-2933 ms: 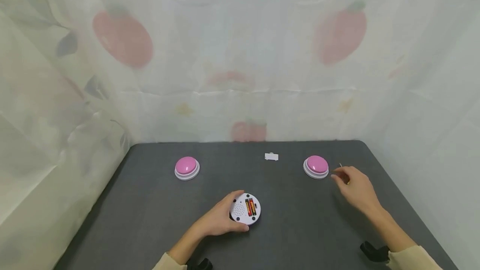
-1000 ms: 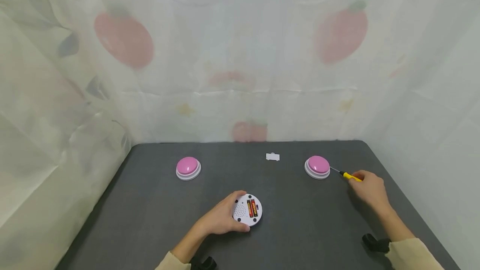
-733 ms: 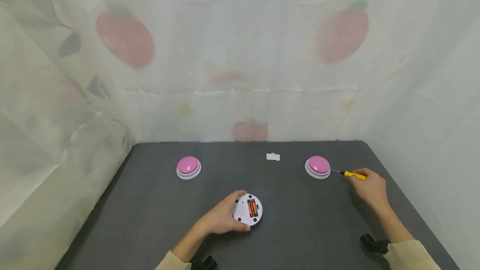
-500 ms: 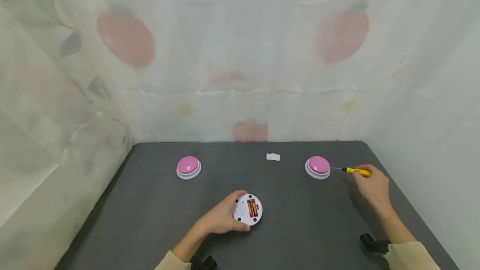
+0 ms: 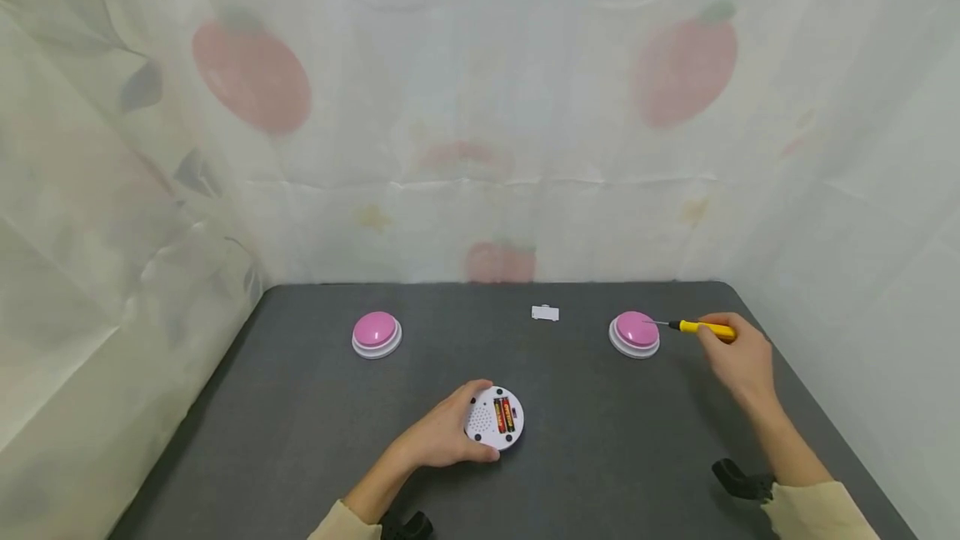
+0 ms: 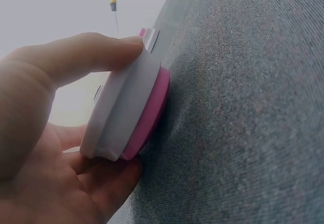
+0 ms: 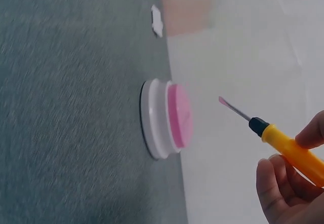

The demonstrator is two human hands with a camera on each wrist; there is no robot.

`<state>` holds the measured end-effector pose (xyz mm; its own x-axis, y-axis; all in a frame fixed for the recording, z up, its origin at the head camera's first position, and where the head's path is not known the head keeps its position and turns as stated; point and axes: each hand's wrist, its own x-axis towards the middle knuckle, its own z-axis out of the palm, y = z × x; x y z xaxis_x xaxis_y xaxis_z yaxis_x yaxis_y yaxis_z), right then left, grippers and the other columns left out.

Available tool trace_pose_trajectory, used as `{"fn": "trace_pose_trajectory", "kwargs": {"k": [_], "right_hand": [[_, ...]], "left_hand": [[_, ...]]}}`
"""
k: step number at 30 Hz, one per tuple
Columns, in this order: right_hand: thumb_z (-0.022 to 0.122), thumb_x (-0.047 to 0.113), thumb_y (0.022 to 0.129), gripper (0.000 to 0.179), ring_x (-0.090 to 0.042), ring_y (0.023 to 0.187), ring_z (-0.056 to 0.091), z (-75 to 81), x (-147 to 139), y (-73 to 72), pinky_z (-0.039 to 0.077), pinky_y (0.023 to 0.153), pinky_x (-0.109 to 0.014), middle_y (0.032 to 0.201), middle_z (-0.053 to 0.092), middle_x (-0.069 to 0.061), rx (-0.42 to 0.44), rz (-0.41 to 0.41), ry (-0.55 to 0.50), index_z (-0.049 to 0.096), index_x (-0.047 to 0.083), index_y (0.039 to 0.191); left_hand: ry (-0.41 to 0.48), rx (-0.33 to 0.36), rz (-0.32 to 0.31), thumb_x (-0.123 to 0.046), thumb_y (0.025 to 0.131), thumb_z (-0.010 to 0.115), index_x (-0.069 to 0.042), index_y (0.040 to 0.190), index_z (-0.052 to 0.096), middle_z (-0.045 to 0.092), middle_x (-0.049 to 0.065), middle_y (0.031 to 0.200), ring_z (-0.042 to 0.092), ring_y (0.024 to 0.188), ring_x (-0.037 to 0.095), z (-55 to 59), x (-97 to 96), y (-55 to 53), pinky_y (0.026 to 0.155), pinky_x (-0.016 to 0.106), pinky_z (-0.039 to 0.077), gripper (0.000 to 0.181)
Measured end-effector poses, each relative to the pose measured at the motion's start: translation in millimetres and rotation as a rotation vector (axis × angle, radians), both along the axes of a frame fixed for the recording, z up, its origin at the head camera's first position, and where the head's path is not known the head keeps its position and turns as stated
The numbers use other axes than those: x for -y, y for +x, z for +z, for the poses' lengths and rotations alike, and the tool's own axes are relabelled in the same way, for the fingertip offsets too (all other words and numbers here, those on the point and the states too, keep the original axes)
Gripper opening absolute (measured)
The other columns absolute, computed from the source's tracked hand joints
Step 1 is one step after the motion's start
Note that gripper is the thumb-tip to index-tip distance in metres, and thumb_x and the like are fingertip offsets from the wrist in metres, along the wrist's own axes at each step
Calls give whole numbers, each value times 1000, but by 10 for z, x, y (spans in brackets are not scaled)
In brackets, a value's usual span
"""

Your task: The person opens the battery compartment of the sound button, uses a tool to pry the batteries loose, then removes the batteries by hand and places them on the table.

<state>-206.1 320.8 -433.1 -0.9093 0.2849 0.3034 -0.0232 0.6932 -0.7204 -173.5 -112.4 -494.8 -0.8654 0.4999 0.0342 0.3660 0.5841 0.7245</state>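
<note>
My left hand (image 5: 442, 432) grips the rim of a round white button (image 5: 480, 421), turned over so its underside faces up. Two red-and-black batteries (image 5: 504, 415) sit in its bared battery compartment. The left wrist view shows its pink dome (image 6: 152, 115) facing the dark tabletop. My right hand (image 5: 742, 357) holds a screwdriver (image 5: 708, 329) by its yellow handle, raised off the table. In the right wrist view the blade (image 7: 235, 108) points toward a second pink button (image 7: 179, 115), apart from it. That button stands dome up at the right.
A third pink button (image 5: 377, 333) stands dome up at the back left. Between the two upright buttons lies a small white battery cover (image 5: 545, 312). The dark tabletop (image 5: 300, 440) meets a pale printed curtain (image 5: 480, 107) behind and at both sides.
Since the earliest frame the screwdriver has come up from the table in my right hand, which now lifts it higher, its tip over the right button. My left hand keeps its hold.
</note>
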Motion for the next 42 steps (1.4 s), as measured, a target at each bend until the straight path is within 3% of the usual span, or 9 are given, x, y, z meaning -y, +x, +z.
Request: {"fn": "trace_pose_trajectory", "kwargs": {"k": [7, 17, 32, 42], "right_hand": [[56, 24, 102, 30, -14, 67, 56, 81, 155, 2, 45, 59, -24, 87, 65, -13, -39, 50, -35, 65, 0, 118], [59, 21, 102, 27, -22, 69, 59, 143, 382, -25, 44, 61, -22, 88, 64, -15, -107, 168, -65, 65, 0, 116], [62, 12, 100, 20, -11, 81, 57, 256, 682, -22, 47, 70, -15, 107, 63, -14, -194, 340, -87, 65, -1, 115], [64, 6, 98, 17, -22, 73, 63, 322, 881, 63, 50, 68, -21, 101, 63, -12, -187, 443, -151, 66, 0, 114]], "left_hand": [[-5, 3, -1, -35, 69, 90, -5, 143, 45, 56, 3, 121, 53, 103, 18, 13, 1, 15, 89, 35, 43, 92], [-1, 5, 2, -36, 70, 89, -4, 144, 44, 55, 5, 127, 53, 107, 20, 8, -2, 11, 93, 37, 42, 92], [10, -6, 8, -34, 70, 89, -3, 144, 44, 55, 4, 126, 54, 105, 19, -19, -21, 4, 92, 36, 43, 92], [16, 3, 5, -34, 70, 89, -3, 145, 44, 55, 4, 125, 53, 105, 19, 3, -39, 21, 91, 36, 42, 92]]}}
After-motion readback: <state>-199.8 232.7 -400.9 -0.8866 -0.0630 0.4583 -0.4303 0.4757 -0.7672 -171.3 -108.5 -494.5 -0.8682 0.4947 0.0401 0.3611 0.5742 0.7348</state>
